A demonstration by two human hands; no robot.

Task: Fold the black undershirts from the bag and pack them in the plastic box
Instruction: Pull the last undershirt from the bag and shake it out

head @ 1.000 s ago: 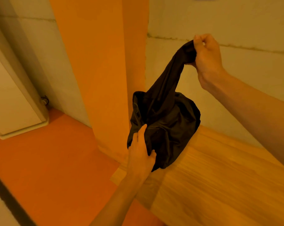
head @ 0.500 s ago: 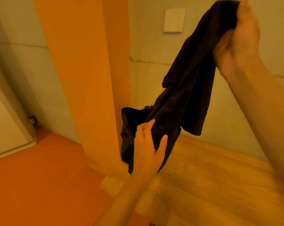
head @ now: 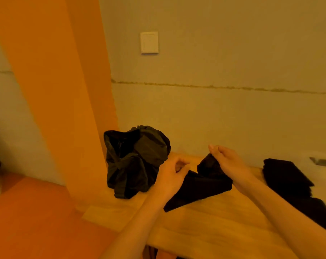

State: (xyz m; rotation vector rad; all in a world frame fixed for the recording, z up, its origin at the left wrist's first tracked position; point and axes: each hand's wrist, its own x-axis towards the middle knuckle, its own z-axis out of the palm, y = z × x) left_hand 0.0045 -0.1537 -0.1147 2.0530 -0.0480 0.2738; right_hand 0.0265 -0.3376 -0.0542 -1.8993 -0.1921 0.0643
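Pinching the undershirt [head: 205,186], right hand [head: 231,165] fingers sit between bag [head: 134,159] and folded pile [head: 285,174]; left hand [head: 169,176] curled, grip unclear.

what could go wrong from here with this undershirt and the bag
1. The undershirt lies bunched on the table, and only the right hand plainly pinches one end. Folded from this state, it may come out crooked.
2. The bag slumps near the table's left end, close beside the left hand. A nudge might push it off the table.
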